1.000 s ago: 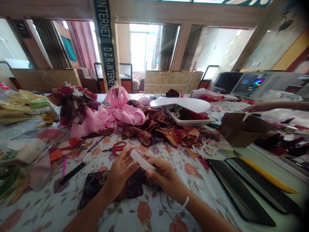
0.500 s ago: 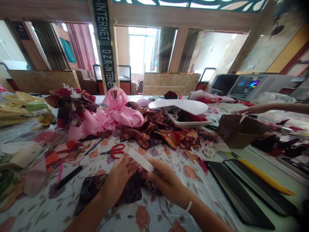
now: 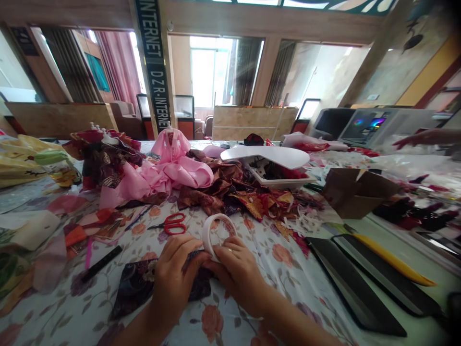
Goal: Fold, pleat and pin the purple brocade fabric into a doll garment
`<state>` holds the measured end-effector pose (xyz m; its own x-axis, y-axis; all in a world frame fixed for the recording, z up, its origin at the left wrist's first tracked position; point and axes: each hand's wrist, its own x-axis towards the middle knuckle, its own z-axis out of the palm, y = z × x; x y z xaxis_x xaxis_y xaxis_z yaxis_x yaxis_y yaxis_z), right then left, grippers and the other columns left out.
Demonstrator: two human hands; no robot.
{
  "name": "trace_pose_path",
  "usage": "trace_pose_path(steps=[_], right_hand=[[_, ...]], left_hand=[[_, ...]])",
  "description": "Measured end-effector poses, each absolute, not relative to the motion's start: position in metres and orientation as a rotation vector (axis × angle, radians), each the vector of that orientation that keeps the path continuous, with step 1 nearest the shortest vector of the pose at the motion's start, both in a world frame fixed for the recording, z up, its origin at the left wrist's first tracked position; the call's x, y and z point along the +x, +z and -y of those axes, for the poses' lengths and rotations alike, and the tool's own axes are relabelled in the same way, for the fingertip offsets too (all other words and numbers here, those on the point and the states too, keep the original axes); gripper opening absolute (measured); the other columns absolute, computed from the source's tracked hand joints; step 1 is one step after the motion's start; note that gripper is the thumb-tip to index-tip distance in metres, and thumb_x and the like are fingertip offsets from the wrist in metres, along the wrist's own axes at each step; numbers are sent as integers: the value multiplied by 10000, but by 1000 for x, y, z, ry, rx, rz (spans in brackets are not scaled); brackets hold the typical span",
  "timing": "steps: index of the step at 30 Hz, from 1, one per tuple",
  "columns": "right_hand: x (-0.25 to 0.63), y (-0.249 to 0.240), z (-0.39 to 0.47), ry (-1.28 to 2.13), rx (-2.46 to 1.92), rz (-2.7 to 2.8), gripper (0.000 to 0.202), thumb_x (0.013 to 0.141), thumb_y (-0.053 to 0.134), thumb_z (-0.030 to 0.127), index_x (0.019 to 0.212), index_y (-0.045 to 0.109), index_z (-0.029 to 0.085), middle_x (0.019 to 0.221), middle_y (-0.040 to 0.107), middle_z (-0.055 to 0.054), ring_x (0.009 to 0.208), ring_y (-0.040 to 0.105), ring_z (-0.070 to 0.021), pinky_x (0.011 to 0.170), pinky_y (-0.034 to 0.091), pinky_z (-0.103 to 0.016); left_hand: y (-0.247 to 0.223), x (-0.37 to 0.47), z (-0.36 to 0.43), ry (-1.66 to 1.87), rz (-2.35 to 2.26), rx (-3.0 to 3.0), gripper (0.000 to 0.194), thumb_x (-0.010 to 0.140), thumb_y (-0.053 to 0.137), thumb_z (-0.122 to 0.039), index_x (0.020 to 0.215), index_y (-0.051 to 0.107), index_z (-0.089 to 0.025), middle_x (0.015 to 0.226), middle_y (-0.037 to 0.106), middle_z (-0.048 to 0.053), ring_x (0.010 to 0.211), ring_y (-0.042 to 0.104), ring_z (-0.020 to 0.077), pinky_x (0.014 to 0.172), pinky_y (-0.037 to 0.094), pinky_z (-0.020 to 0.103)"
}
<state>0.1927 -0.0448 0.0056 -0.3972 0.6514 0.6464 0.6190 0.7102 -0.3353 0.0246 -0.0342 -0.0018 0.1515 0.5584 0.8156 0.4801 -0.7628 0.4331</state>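
A roll of white tape (image 3: 207, 235) stands upright between my hands, its round opening turned toward me. My right hand (image 3: 239, 269) is closed on the roll's lower right side, a ring on one finger. My left hand (image 3: 176, 269) has its fingers pinched together at the roll's lower left edge, meeting the right thumb; what lies between its fingertips is hidden. Beneath my hands a dark patterned cloth (image 3: 135, 283) lies on the flowered tablecloth (image 3: 190, 324). Red-handled scissors (image 3: 175, 224) rest just beyond my left hand.
Behind are a pink dress (image 3: 173, 166) on a small form, brown cloth (image 3: 226, 180), and a white tray (image 3: 284, 181) with scraps. Rightward stand a cardboard box (image 3: 351, 194) and dark flat panels (image 3: 353, 288). Another person's hand (image 3: 418, 140) reaches in at far right.
The tape roll has turned from edge-on to showing its opening. My left hand's fingers have closed in beside it. The other person's hand has moved up and right.
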Motion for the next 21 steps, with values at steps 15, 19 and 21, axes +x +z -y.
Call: trace_pose_path(steps=[15, 19, 21], right_hand=[[190, 5, 48, -69, -1023, 2124, 235, 957, 436, 220, 724, 451, 188, 573, 524, 25, 544, 442, -124, 664, 335, -277], [191, 8, 47, -114, -1048, 2133, 222, 945, 458, 230, 731, 488, 180, 565, 545, 15, 554, 447, -131, 672, 328, -285], [192, 8, 47, -147, -1068, 2120, 195, 937, 476, 243, 762, 526, 173, 559, 557, 11, 571, 457, -138, 702, 328, -298]], left_hand=[[2, 27, 37, 1584, -1078, 2139, 86, 831, 615, -150, 788, 583, -217, 813, 639, -18, 814, 608, 131, 783, 453, 220], [4, 25, 38, 1493, -1208, 2042, 105, 810, 653, -209, 904, 612, -234, 800, 674, -31, 761, 628, 128, 742, 464, 214], [6, 25, 38, 1421, -1230, 2011, 92, 818, 643, -239, 909, 633, -237, 824, 683, -23, 784, 631, 138, 753, 464, 225]])
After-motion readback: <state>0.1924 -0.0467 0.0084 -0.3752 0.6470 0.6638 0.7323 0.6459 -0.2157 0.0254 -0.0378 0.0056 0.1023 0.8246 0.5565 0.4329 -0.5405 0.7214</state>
